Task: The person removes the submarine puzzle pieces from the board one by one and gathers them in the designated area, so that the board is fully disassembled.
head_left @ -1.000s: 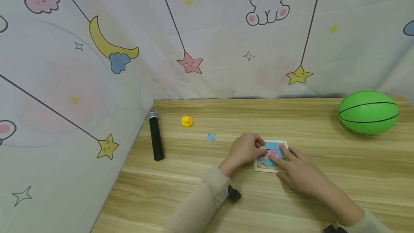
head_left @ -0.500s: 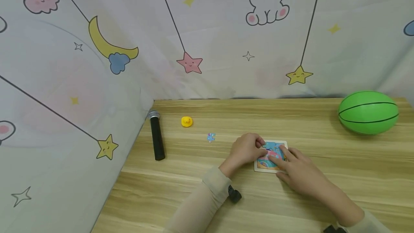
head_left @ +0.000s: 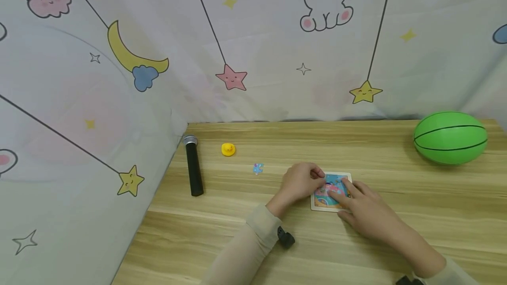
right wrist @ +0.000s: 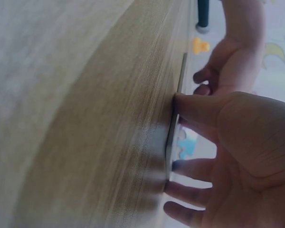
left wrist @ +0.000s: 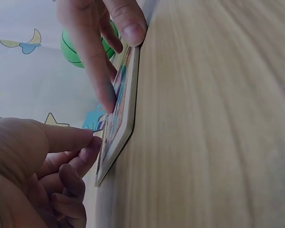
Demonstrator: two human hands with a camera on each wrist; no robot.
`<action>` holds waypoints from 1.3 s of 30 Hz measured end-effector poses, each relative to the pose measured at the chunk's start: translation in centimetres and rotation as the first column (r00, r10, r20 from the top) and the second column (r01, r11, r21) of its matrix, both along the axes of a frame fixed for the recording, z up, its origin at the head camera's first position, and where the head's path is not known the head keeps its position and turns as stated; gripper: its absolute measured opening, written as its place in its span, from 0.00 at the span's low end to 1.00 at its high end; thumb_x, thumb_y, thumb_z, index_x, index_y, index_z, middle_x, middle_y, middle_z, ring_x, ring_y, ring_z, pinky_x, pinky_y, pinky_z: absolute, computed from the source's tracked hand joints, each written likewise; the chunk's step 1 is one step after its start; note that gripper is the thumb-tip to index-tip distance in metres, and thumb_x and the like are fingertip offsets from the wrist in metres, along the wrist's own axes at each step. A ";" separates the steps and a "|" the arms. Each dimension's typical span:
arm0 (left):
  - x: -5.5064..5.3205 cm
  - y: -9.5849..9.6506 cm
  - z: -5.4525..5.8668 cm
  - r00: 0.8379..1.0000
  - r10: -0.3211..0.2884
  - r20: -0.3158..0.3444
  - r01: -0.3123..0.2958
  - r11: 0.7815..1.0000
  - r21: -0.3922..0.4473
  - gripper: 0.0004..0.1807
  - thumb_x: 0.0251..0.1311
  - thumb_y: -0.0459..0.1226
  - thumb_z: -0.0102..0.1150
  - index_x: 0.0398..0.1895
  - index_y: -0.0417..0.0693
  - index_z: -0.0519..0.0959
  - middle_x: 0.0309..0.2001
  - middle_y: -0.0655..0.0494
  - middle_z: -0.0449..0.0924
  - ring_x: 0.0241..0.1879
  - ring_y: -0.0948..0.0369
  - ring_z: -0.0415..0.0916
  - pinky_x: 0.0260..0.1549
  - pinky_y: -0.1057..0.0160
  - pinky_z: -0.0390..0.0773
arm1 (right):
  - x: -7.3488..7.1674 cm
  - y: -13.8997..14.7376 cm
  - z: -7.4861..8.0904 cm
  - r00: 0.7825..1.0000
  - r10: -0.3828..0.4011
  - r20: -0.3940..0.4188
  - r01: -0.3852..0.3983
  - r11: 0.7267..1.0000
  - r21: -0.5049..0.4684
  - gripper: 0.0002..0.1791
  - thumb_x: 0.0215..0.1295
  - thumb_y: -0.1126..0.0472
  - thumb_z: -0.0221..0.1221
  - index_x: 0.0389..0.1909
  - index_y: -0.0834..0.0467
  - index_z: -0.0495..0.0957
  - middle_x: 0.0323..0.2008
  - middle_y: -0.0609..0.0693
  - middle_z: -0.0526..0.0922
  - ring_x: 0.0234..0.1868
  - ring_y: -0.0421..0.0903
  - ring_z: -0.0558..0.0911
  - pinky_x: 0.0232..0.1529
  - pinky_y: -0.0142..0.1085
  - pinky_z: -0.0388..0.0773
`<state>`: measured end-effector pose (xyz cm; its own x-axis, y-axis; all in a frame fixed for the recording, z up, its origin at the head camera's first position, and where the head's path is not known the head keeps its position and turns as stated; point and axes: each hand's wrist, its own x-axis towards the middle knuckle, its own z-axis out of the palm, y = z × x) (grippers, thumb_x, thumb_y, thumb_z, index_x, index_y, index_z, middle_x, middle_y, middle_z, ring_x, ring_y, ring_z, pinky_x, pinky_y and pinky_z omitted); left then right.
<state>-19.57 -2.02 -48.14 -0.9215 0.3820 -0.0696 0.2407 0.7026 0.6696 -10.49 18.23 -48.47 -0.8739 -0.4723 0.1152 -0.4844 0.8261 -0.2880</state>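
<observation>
Right hand (head_left: 366, 208), 1: fingers spread, touching the puzzle board (head_left: 326, 210). Left hand (head_left: 299, 182), 1: thumb and finger pinching a blue piece (left wrist: 91, 118). Puzzle board: square, white-rimmed, colourful, well in from the tabletop (head_left: 336, 250)'s back edge. Blue piece: raised at the board's left edge; plain by left wrist, indistinct by head.

The pale brown, wood-grained tabletop (head_left: 396, 166) looked smooth, with a faint sheen. The square, white-bordered picture board (head_left: 322, 209) had a smooth edge, card or thin wood, and the bright blue jigsaw piece (left wrist: 92, 116) resembled printed card. The black-lined oval green ball (head_left: 450, 137) seemed smooth, softly shiny plastic or rubber. The long black microphone (head_left: 193, 166) had a matt handle and silvery, metal-looking head. The white printed backdrop (head_left: 269, 34) was matt, creased cloth.
</observation>
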 end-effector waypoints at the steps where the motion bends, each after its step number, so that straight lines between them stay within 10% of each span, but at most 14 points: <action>1: -0.1 -0.1 -0.1 1.000 0.002 0.000 -0.002 1.000 0.017 0.03 0.66 0.43 0.71 0.35 0.58 0.87 0.30 0.72 0.82 0.30 0.73 0.76 0.32 0.68 0.75 | 0.0 0.0 0.0 1.000 -0.001 0.004 0.001 1.000 0.001 0.28 0.68 0.51 0.69 0.67 0.52 0.80 0.69 0.71 0.70 0.65 0.73 0.71 0.61 0.67 0.68; 21: -2.0 -6.8 1.5 0.992 0.123 0.026 -0.126 0.981 0.145 0.04 0.67 0.43 0.70 0.38 0.55 0.88 0.35 0.65 0.86 0.44 0.61 0.80 0.44 0.57 0.78 | 0.0 0.0 0.2 1.000 0.001 0.002 -0.001 1.000 0.012 0.28 0.68 0.51 0.69 0.68 0.51 0.80 0.69 0.72 0.70 0.65 0.72 0.71 0.62 0.66 0.68; 39: -3.9 -13.3 0.7 0.969 0.240 0.058 -0.245 0.963 0.115 0.05 0.66 0.40 0.71 0.38 0.49 0.88 0.36 0.57 0.86 0.38 0.58 0.81 0.39 0.58 0.79 | 0.0 0.0 0.1 1.000 0.006 -0.006 -0.006 1.000 0.024 0.28 0.68 0.51 0.69 0.67 0.52 0.80 0.69 0.72 0.70 0.64 0.72 0.72 0.63 0.65 0.67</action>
